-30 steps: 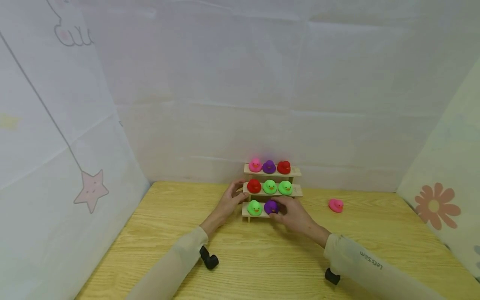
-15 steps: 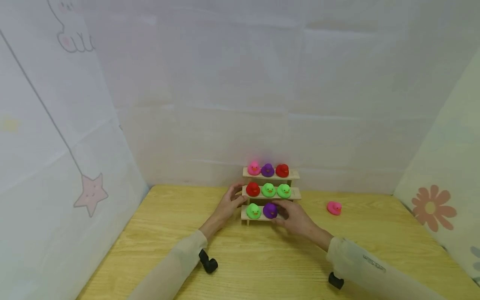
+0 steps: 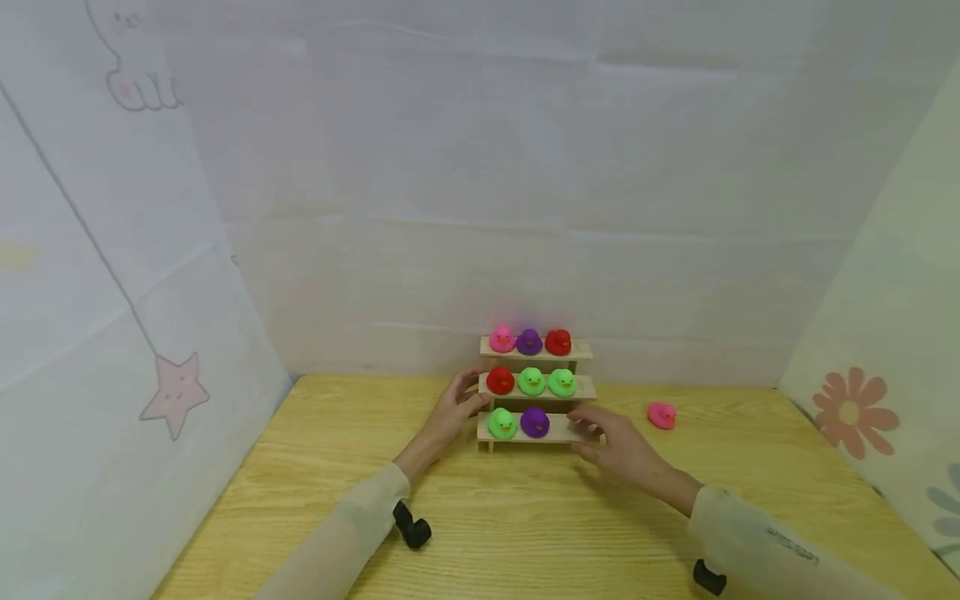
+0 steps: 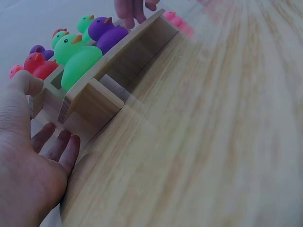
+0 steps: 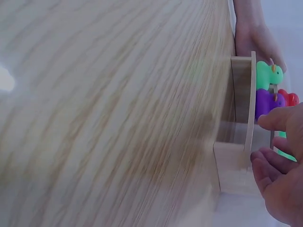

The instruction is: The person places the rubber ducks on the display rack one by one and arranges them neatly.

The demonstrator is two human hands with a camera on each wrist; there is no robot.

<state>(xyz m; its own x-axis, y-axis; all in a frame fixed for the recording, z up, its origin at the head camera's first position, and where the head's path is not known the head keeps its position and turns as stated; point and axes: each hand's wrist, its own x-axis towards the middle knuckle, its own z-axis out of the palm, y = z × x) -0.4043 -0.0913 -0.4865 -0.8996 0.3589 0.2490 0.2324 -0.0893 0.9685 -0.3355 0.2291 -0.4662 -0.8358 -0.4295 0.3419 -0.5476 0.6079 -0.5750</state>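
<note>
A three-tier wooden stand (image 3: 553,430) bears rows of small rubber ducks. My left hand (image 3: 448,414) grips its left end, thumb at the middle shelf and fingers (image 4: 69,150) lower down by the side. On the bottom shelf sit a green duck (image 3: 502,424) and a purple duck (image 3: 535,422), side by side. My right hand (image 3: 617,446) is by the right end of that shelf, fingers loosely bent with nothing between them, apart from the purple duck. The middle shelf carries a red duck (image 3: 500,380) and two green ones; the top has pink, purple and red ducks.
A pink duck (image 3: 662,415) lies on the wood-grain table (image 3: 480,517), right of the stand and beyond my right hand. White cloth walls enclose the table at the back and sides, the back one (image 3: 420,275) close behind the stand.
My right hand has let go of the purple duck and moved right along the bottom shelf. The duck stays beside the green one. My left hand keeps its place on the stand.
</note>
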